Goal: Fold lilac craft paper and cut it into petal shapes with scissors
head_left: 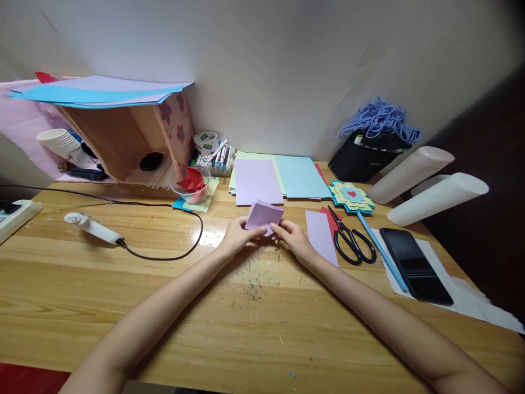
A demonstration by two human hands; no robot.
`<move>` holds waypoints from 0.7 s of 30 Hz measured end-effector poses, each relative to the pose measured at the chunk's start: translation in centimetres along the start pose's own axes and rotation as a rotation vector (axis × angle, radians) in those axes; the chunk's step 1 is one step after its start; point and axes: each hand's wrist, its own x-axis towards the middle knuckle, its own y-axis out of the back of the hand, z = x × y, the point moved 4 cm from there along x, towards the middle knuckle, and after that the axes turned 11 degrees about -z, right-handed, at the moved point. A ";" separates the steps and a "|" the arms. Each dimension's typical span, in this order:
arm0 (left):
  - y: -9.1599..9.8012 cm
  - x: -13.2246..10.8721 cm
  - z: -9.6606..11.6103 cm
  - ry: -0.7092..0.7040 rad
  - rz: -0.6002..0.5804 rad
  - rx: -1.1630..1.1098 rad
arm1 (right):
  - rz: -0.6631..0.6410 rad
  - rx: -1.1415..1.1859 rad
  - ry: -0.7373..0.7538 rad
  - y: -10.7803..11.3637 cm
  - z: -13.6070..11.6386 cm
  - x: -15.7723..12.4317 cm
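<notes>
A small folded piece of lilac paper (262,214) is held up between both hands above the wooden table (164,295). My left hand (239,236) pinches its lower left side, thumb across the front. On the lower right edge, my right hand (292,238) grips it with thumb and fingers. Just right of that hand lies a lilac paper strip (321,235), partly over a piece of red paper (333,221). Black-handled scissors (351,241) rest beside the strip, tips pointing away. Behind the hands, a lilac sheet (258,180) and a light blue sheet (301,176) lie on stacked paper.
Left are a white glue gun (92,227) with a black cord and a tub of red paper pieces (191,185). Markers (219,156) stand behind. Right are a paper flower (351,196), a phone (415,265), white rolls (437,200) and a black holder (365,158) with blue yarn.
</notes>
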 end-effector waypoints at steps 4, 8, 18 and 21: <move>-0.1 0.0 0.2 -0.010 -0.044 0.000 | 0.098 0.026 0.007 0.5 0.0 0.0; 0.4 0.1 -0.2 -0.056 0.149 -0.140 | 0.132 0.096 0.001 0.8 0.5 0.2; 0.3 0.1 -0.2 -0.214 0.210 -0.113 | 0.115 0.140 -0.001 0.8 0.8 0.2; -0.3 0.2 -0.7 -0.199 0.140 -0.119 | 0.083 0.129 0.000 0.5 0.8 0.1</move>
